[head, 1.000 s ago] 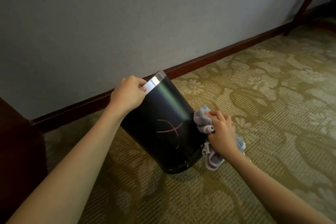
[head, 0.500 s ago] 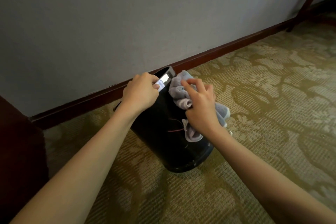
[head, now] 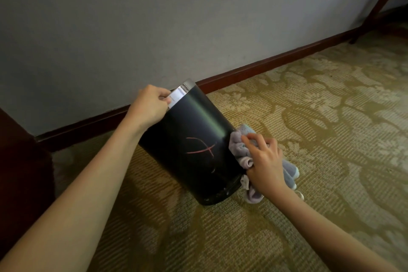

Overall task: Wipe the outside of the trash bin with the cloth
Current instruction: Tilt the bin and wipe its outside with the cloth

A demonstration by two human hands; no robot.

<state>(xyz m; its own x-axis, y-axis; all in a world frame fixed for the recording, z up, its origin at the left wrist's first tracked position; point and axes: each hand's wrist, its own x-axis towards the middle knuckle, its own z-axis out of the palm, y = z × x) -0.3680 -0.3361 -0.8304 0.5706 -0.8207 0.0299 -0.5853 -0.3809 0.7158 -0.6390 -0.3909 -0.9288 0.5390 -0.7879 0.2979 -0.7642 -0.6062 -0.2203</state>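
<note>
A black round trash bin (head: 189, 139) with a silver rim stands tilted on the carpet, its top leaning toward the wall. A red crossed scribble (head: 202, 148) marks its near side. My left hand (head: 150, 106) grips the silver rim at the top left and holds the bin tilted. My right hand (head: 265, 161) holds a bunched grey cloth (head: 239, 148) and presses it against the bin's lower right side. Part of the cloth trails on the carpet behind and under the hand.
A grey wall (head: 176, 17) with a dark red baseboard (head: 265, 68) runs right behind the bin. Dark wooden furniture (head: 19, 161) stands at the left edge. A wooden leg (head: 379, 2) slants at the top right. Patterned carpet (head: 309, 117) stretches right and toward me.
My right hand swept the cloth from the bin's upper rim down to its lower right side, uncovering the red scribble. The left hand kept its grip on the rim.
</note>
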